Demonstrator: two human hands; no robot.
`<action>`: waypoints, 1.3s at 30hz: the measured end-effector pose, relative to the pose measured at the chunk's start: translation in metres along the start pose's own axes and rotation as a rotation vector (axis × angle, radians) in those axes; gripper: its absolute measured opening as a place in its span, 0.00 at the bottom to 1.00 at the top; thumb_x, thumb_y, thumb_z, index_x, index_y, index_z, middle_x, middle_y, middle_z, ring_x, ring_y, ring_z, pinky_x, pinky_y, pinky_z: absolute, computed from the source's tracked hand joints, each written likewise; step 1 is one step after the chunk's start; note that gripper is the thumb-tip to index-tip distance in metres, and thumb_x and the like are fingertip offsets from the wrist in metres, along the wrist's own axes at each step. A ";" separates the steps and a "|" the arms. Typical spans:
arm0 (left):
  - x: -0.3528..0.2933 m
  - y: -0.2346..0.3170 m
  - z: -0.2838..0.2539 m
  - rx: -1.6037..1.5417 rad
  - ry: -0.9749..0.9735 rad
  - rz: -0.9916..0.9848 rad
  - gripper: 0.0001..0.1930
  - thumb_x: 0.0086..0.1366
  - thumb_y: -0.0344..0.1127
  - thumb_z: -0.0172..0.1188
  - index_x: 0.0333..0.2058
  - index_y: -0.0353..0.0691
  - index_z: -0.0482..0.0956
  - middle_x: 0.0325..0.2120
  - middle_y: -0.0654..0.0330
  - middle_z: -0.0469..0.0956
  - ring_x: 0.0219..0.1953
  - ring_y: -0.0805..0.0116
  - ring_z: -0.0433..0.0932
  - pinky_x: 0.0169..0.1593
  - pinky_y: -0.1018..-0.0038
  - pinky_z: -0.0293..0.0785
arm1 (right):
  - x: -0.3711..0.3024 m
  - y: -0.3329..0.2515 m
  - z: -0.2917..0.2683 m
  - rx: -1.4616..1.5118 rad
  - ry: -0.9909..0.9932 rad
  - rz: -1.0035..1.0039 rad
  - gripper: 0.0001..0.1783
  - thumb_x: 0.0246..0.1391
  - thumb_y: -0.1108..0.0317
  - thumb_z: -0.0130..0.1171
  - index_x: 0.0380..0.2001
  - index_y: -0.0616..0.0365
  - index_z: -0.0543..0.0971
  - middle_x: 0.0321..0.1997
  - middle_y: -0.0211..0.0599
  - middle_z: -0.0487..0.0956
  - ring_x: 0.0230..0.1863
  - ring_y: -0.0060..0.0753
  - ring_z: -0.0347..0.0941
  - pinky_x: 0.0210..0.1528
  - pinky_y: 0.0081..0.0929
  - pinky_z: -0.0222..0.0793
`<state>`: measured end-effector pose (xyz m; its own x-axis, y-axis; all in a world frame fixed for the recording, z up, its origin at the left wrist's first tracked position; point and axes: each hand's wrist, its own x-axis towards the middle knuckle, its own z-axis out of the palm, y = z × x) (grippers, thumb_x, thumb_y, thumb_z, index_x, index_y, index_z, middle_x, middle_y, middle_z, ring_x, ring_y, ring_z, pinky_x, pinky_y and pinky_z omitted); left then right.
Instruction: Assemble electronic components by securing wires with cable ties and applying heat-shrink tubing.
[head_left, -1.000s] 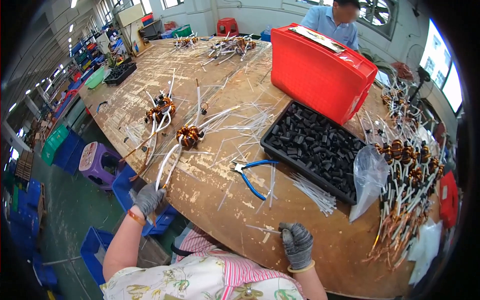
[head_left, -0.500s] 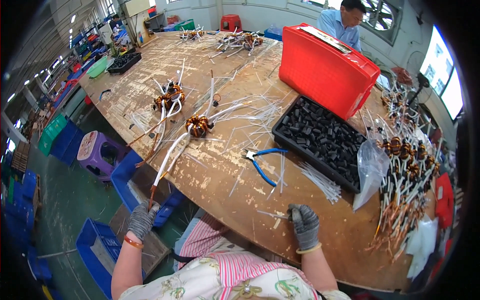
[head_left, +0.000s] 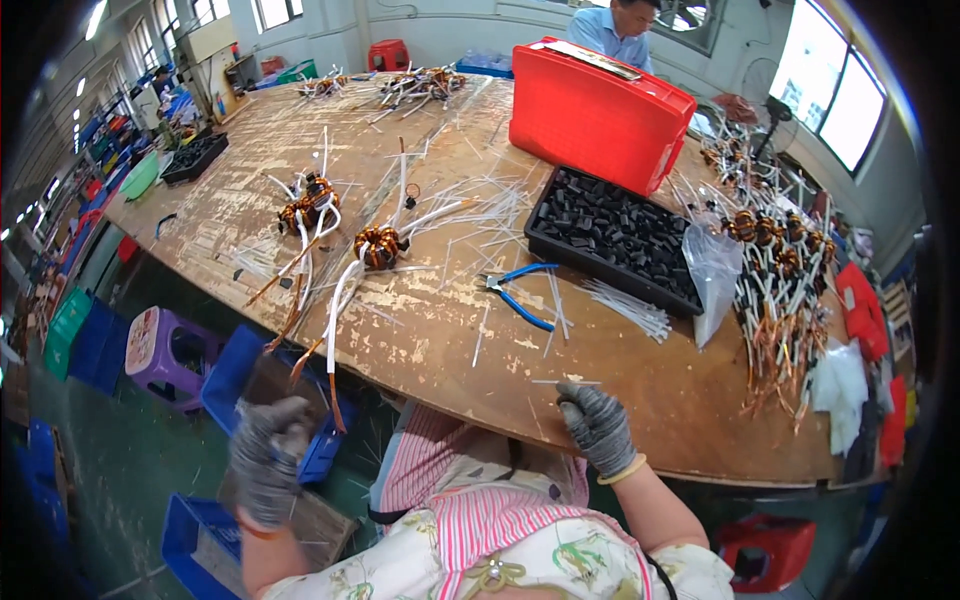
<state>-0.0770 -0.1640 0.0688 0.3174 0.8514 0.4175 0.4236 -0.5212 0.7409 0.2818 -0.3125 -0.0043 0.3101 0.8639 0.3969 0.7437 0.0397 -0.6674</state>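
Observation:
My left hand [head_left: 268, 455], in a grey glove, hangs off the table's near edge, smeared by motion. Whether its fingers hold anything does not show. Close by, two white leads with bare copper ends [head_left: 337, 402] reach over the edge from a copper-wound ring coil [head_left: 379, 247]. My right hand [head_left: 598, 428], also gloved, is closed near the table front with a thin whitish strip [head_left: 545, 381] at its fingertips. Beyond it lie blue-handled cutters [head_left: 528, 312] with open handles and a bundle of similar translucent strips [head_left: 628, 308].
A black tray [head_left: 610, 264] of small black pieces stands beside a red crate [head_left: 595, 110]. More coils [head_left: 765, 235] pile up at right, near a clear plastic bag [head_left: 712, 275]. Loose strips litter the table [head_left: 440, 360]. Blue bins [head_left: 200, 540] sit below left; a person [head_left: 610, 35] is behind the crate.
My left hand has let go of the lead's copper end and moved down and left from it. My right hand stays closed at the table front. The whole view has shifted.

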 end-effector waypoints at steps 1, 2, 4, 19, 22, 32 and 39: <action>0.000 0.003 0.014 0.003 0.055 0.129 0.12 0.54 0.28 0.61 0.39 0.41 0.79 0.28 0.57 0.77 0.30 0.61 0.76 0.35 0.72 0.72 | -0.001 -0.001 0.005 -0.005 0.015 0.008 0.12 0.50 0.72 0.57 0.39 0.59 0.78 0.29 0.42 0.78 0.32 0.45 0.76 0.39 0.33 0.72; 0.004 0.011 0.030 0.156 -0.058 0.246 0.11 0.54 0.30 0.61 0.38 0.42 0.79 0.28 0.57 0.77 0.30 0.60 0.76 0.35 0.70 0.71 | -0.003 0.001 0.010 -0.068 -0.038 0.002 0.16 0.48 0.70 0.57 0.43 0.58 0.76 0.36 0.44 0.77 0.39 0.46 0.74 0.44 0.35 0.69; 0.005 0.022 0.071 0.149 -0.184 0.403 0.10 0.55 0.34 0.61 0.37 0.43 0.79 0.26 0.58 0.76 0.30 0.58 0.75 0.37 0.66 0.70 | -0.001 0.000 0.023 -0.140 -0.086 -0.001 0.20 0.47 0.68 0.58 0.46 0.58 0.74 0.42 0.46 0.76 0.46 0.47 0.72 0.50 0.38 0.67; 0.052 -0.075 0.188 -0.185 -0.391 0.366 0.08 0.58 0.36 0.58 0.36 0.42 0.78 0.24 0.56 0.75 0.28 0.56 0.73 0.35 0.62 0.67 | -0.007 0.004 0.055 -0.626 -0.099 -0.038 0.30 0.44 0.59 0.60 0.51 0.59 0.68 0.55 0.49 0.67 0.59 0.55 0.60 0.61 0.48 0.56; 0.060 -0.074 0.183 -0.267 -0.434 0.323 0.08 0.58 0.35 0.58 0.36 0.42 0.78 0.23 0.56 0.75 0.27 0.56 0.73 0.33 0.62 0.67 | -0.003 0.004 0.053 -0.646 -0.097 -0.025 0.30 0.44 0.59 0.60 0.50 0.60 0.68 0.55 0.49 0.67 0.59 0.54 0.61 0.61 0.47 0.57; 0.051 -0.076 0.186 -0.312 -0.441 0.221 0.08 0.60 0.32 0.55 0.38 0.39 0.78 0.28 0.53 0.76 0.31 0.54 0.74 0.37 0.64 0.69 | -0.008 0.007 0.043 -0.542 -0.026 -0.103 0.32 0.40 0.58 0.62 0.50 0.58 0.69 0.53 0.48 0.69 0.56 0.53 0.64 0.59 0.46 0.60; 0.042 -0.073 0.201 -0.193 -0.225 0.079 0.08 0.63 0.33 0.53 0.37 0.37 0.79 0.30 0.52 0.77 0.33 0.56 0.76 0.41 0.67 0.71 | -0.042 0.006 0.049 -0.150 -0.300 -0.408 0.29 0.40 0.58 0.61 0.48 0.55 0.71 0.49 0.42 0.72 0.53 0.48 0.67 0.56 0.44 0.63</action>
<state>0.0755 -0.1018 -0.0733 0.5318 0.7633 0.3669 0.2276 -0.5461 0.8062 0.2444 -0.3237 -0.0556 -0.1888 0.8999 0.3931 0.8522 0.3490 -0.3898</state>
